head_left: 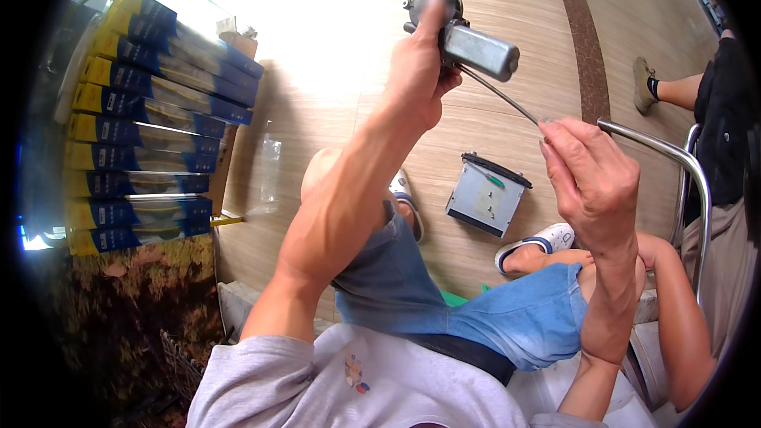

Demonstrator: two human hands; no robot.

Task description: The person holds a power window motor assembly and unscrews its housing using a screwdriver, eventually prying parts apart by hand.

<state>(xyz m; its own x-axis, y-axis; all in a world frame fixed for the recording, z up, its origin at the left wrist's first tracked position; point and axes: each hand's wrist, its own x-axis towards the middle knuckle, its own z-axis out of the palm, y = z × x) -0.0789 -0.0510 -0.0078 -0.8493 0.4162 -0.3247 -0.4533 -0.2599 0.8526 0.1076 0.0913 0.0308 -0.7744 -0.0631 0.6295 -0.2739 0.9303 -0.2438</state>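
My left hand (416,71) reaches far out, wrapped round a small electric gear motor (480,51) with a silver rounded can and a dark round gear housing. Its thumb lies across that housing, blurred. A thin dark metal rod (501,96), like a screwdriver shaft, runs from the motor's underside to my right hand (594,178). The right fingers pinch around the rod's near end, and any handle is hidden in them. I cannot tell whether the tip sits in a screw.
On the floor lies a metal box unit (485,198) with a black front, a small green tool and several screws on top. Blue-and-yellow packages (143,119) are stacked at left. A chrome chair frame (701,182) and another person's arm (686,321) are close at right.
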